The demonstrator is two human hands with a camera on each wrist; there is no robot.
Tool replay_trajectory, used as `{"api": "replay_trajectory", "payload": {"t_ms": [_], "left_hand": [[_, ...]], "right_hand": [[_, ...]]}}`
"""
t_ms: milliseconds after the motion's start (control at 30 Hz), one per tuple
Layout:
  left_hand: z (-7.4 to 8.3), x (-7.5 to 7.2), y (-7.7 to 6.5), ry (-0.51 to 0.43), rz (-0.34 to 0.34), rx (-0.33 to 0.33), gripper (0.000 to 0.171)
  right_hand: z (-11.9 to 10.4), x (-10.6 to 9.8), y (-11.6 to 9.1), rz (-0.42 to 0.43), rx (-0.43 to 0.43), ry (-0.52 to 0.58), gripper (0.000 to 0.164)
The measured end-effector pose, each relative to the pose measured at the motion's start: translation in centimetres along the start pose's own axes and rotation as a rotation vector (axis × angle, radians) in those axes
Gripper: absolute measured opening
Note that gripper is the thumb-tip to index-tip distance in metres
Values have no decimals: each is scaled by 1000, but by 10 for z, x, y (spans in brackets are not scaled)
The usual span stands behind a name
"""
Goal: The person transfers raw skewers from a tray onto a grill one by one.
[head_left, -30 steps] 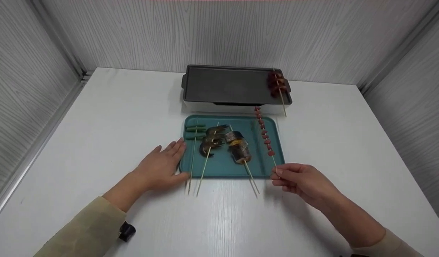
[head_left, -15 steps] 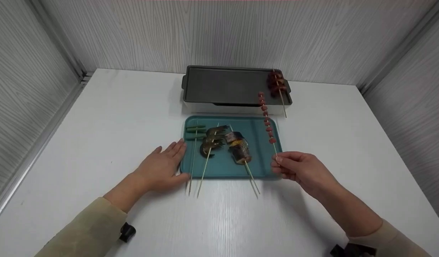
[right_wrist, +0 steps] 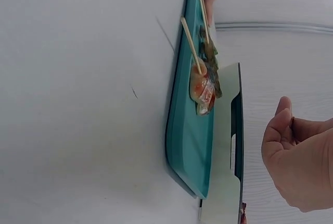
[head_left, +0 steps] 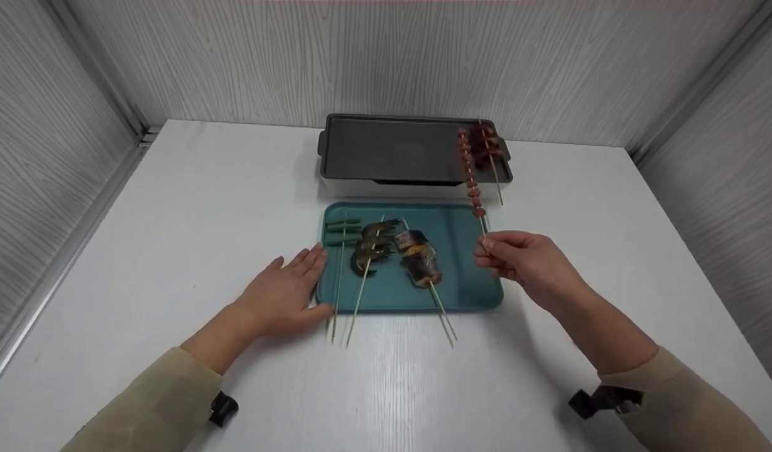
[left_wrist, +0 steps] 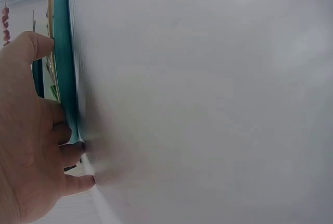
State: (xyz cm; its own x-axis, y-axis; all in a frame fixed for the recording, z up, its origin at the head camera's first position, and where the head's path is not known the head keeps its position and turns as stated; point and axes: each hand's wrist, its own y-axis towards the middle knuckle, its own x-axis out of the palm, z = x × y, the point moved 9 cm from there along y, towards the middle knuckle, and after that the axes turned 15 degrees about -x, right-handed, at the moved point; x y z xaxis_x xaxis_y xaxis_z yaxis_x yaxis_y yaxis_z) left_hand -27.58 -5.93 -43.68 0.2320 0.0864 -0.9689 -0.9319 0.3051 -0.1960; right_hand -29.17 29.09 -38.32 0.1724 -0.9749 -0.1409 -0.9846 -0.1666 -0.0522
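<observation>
Teal, at centre, the tray (head_left: 392,297) touches the straight-fingered left hand (head_left: 286,292). Right of centre, the right hand (head_left: 529,263) pinches a meat skewer (head_left: 474,192).

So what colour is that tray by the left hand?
The tray is teal, a muted blue-green; the head view shows it best.

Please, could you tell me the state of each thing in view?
Tray: flat on the table
Green skewer: lying on tray
Shrimp skewer: lying on tray
Fish skewer: lying on tray
Griddle: uncovered; heat cannot be told
Dark red skewer: lying on griddle
Light red skewer: raised, held
Right grip: pinching that skewer's stick
Left grip: extended, at tray's edge
</observation>
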Motion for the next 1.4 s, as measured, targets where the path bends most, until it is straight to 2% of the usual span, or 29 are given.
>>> {"api": "replay_trajectory", "payload": {"t_ms": [300, 833, 1100, 1400], "left_hand": [[-2, -2, -2, -4, 3, -10, 94], [-1, 1, -1, 7, 3, -12, 93], [-2, 3, -1, -15, -4, -14, 93], [-1, 1, 1, 12, -8, -19, 93]], "right_hand": [[-9, -7, 36, 41, -50, -9, 37], [2, -18, 85, 80, -24, 33, 41], [7, -18, 99, 76, -6, -19, 44], [11, -21, 109, 101, 25, 9, 44]]}}
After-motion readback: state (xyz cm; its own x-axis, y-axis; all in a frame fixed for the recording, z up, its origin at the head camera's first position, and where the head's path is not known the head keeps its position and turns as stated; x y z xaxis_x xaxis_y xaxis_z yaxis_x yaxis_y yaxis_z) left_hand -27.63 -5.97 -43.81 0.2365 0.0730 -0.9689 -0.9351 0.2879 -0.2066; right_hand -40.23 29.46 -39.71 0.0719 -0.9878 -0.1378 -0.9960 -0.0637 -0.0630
